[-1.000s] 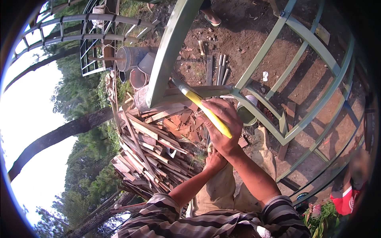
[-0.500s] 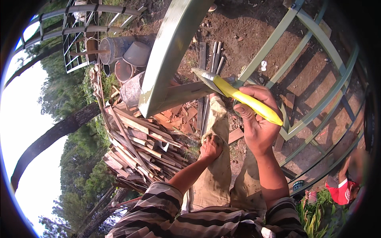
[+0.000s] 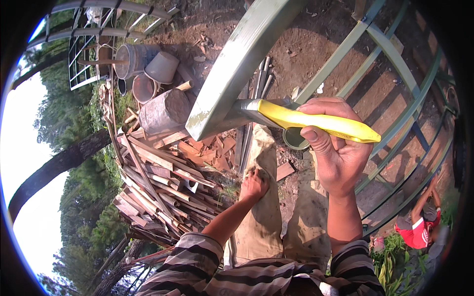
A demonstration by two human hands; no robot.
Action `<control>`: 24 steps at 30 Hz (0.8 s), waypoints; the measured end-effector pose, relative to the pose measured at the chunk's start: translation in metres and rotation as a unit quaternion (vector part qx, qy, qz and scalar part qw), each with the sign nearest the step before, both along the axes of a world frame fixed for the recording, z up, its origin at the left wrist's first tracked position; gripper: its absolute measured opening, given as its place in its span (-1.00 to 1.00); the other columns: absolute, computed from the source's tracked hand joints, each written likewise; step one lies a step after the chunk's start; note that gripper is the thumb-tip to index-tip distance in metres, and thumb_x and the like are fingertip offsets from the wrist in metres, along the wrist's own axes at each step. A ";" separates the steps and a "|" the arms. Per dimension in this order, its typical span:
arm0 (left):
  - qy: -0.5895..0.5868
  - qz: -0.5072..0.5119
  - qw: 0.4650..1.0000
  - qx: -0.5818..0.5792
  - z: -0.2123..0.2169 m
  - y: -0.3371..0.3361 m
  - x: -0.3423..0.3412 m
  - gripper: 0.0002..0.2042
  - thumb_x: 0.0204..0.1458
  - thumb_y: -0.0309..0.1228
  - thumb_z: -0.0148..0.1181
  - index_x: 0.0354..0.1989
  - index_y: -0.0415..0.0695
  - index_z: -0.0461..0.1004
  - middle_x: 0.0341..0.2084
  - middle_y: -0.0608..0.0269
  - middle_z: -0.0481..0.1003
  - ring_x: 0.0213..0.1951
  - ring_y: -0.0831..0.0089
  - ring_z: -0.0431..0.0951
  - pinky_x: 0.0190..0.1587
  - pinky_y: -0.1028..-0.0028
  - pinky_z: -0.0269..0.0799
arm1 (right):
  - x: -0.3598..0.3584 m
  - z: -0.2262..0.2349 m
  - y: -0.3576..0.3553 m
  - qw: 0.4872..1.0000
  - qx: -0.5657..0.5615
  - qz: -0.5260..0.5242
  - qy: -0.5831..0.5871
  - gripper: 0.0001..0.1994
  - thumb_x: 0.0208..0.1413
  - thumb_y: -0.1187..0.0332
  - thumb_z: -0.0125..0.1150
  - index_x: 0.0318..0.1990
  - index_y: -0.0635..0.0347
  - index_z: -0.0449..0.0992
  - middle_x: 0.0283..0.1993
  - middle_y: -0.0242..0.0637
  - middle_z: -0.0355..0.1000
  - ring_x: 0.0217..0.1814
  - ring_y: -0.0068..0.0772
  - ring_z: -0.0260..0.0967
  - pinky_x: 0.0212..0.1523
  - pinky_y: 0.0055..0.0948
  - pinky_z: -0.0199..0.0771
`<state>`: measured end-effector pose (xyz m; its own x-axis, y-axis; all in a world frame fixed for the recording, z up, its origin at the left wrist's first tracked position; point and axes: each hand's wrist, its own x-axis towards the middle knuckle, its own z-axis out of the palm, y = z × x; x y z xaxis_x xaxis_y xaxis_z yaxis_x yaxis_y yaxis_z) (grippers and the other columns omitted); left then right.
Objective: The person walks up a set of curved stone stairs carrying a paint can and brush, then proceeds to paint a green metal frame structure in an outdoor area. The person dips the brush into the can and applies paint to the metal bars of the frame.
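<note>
My right hand (image 3: 340, 148) is closed around the yellow handle of a paintbrush (image 3: 316, 121), thumb below and fingers above. The brush points left, its head against the underside of a pale green wooden frame (image 3: 242, 64); its bristle tips are hard to make out there. On my trouser knee (image 3: 261, 153) rests my left hand (image 3: 255, 184), fingers apart and bent over the cloth, holding nothing visible. Partly hidden behind my right hand, a round tin (image 3: 295, 139) with green inside stands low between my legs and the frame.
Scrap wood (image 3: 163, 182) is heaped at left, with broken reddish pieces (image 3: 207, 153) beside it. Several buckets (image 3: 162, 67) stand beyond. A green slatted frame (image 3: 340, 59) spans the right side. At lower right is another person in red (image 3: 414, 232).
My right hand and the paintbrush have moved right and turned, so the handle lies flatter. The frame sits farther right in view. My left hand stays on my knee.
</note>
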<state>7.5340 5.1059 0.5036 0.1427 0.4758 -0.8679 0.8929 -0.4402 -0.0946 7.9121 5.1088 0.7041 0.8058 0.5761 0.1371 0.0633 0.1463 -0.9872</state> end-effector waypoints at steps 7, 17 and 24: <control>0.013 0.015 1.000 -0.020 0.009 0.004 0.012 -0.30 0.10 0.03 0.02 0.38 -0.09 0.28 0.32 -0.13 0.30 0.24 -0.09 0.41 0.24 0.03 0.35 | -0.010 -0.038 -0.009 0.993 0.062 0.081 0.049 -0.79 0.13 0.42 0.39 -0.13 0.35 0.62 -0.13 -0.11 0.60 -0.03 -0.17 0.60 -0.07 -0.28 0.70; 0.019 0.002 1.000 -0.016 0.010 0.004 0.014 -0.30 0.09 0.02 0.03 0.39 -0.09 0.27 0.36 -0.11 0.27 0.30 -0.06 0.36 0.25 0.08 0.36 | -0.004 -0.055 -0.005 0.986 0.104 0.098 0.090 -0.75 0.05 0.40 0.44 -0.12 0.30 0.63 -0.08 -0.10 0.60 -0.05 -0.31 0.59 -0.15 -0.47 0.64; 0.006 -0.016 1.000 0.020 0.016 0.004 0.022 -0.31 0.08 0.03 0.07 0.37 -0.06 0.29 0.33 -0.06 0.32 0.23 -0.03 0.46 0.23 0.11 0.40 | 0.010 -0.066 0.010 0.876 0.046 -0.098 0.470 -0.71 0.26 0.23 0.32 -0.15 0.35 0.54 -0.30 -0.21 0.58 -0.38 -0.48 0.59 -0.30 -0.57 0.66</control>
